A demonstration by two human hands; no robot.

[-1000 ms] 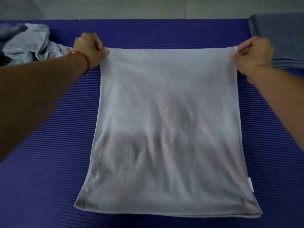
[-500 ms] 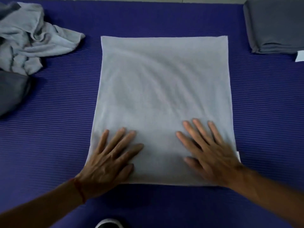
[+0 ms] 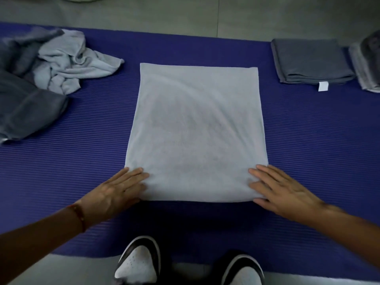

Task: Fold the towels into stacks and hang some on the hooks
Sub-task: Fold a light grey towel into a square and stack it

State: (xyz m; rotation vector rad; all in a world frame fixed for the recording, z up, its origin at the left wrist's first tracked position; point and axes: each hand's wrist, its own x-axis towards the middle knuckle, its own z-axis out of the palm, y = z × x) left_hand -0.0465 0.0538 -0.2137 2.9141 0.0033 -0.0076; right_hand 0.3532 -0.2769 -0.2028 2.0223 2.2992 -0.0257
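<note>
My left hand (image 3: 115,192) lies flat, fingers straight and close together, its fingertips resting on the near left corner of the light grey towel (image 3: 195,130); the grip is wide, holding nothing. A red cord bracelet (image 3: 79,215) circles that wrist. My right hand (image 3: 281,192) mirrors it at the near right corner: fingers straight and slightly spread, pressing the cloth edge, grip likewise wide with nothing pinched.

The light grey towel lies flat as a rectangle in the middle of the blue ribbed mat (image 3: 318,151), its near edge a rounded fold running between my two hands, its far edge straight and square to the mat. Faint creases arc across its surface.

To the far left on the mat lies a crumpled light towel (image 3: 67,64), unfolded, touching a heap of dark grey towel (image 3: 26,112) that spreads toward the left frame edge. To the far right lies a folded dark grey towel (image 3: 310,60), neatly squared, with a white label (image 3: 323,86) hanging from its near edge. Just beside it, at the right frame edge, a stack of folded towels (image 3: 368,64) is partly cut off.

Beyond the mat runs a grey tiled floor (image 3: 185,15). Below the mat's near edge show the toes of my two black and white shoes (image 3: 137,264).
</note>
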